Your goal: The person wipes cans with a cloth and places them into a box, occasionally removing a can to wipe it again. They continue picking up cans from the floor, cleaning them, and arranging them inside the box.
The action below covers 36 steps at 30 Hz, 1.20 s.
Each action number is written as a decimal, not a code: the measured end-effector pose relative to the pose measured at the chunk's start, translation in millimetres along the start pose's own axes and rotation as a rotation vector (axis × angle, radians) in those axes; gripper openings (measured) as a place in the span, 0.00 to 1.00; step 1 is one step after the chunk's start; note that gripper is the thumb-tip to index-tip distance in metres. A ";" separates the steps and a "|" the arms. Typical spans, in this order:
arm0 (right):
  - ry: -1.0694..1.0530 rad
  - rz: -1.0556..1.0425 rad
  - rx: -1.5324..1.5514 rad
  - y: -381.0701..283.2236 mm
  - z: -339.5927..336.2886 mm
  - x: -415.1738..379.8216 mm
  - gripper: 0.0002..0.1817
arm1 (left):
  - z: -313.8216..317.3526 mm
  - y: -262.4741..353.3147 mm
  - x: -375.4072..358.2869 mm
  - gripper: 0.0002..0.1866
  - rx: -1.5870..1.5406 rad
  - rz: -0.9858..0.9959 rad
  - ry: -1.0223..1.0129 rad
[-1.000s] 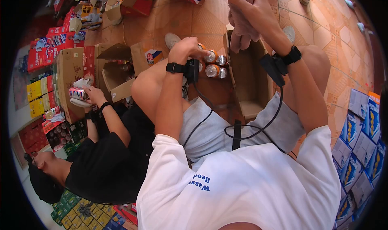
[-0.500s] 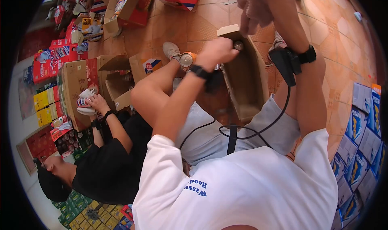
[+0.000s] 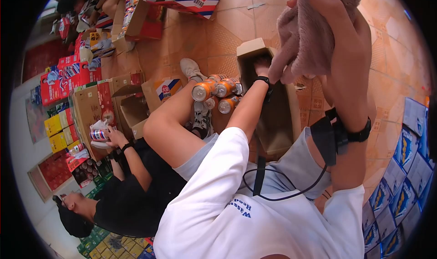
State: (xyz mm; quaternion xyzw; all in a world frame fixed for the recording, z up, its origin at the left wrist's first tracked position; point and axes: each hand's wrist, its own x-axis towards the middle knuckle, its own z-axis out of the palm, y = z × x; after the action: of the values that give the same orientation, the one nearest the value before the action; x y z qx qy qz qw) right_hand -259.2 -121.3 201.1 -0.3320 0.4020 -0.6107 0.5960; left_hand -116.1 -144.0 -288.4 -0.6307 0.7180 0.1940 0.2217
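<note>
My left hand (image 3: pixel 262 66) reaches into the far end of a long open cardboard box (image 3: pixel 281 148); its fingers are lost in the shadow there, and anything in them is hidden. My right hand (image 3: pixel 334 20), raised at the upper right, is closed on a greyish-pink cloth (image 3: pixel 306 43) that hangs down over the box's far right edge. Left of the box, beside my shoe, several orange cans (image 3: pixel 201 91) stand close together on the floor.
A co-worker in black (image 3: pixel 132 186) at the left wipes a can (image 3: pixel 99 135) with a white cloth. Open cartons (image 3: pixel 132 105) and red packs (image 3: pixel 57 84) lie beyond. Blue-and-white packs (image 3: pixel 400 186) are stacked at the right. A cable (image 3: pixel 291 198) crosses my lap.
My left hand has moved deeper into the box, where a can end showed before. My right hand has come nearer with the cloth. More of the orange can group is now visible.
</note>
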 end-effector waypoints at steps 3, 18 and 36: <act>0.102 0.000 -0.105 11.3 2.8 8.6 0.14 | 21.8 4.8 12.3 0.34 0.020 -0.022 -0.006; -0.132 -0.027 -0.237 35.3 -20.6 16.9 0.15 | -176.6 4.1 -174.8 0.33 -0.051 0.353 0.046; -0.682 -0.759 -1.063 125.3 37.0 -70.8 0.29 | -248.3 -143.2 -385.1 0.20 -1.361 -0.078 0.415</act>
State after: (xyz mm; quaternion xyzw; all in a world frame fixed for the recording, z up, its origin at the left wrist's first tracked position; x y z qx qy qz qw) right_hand -163.8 -50.2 112.0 -0.8639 0.2934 -0.3603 0.1941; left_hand 48.6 14.4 133.8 -0.6784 0.4418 0.4669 -0.3559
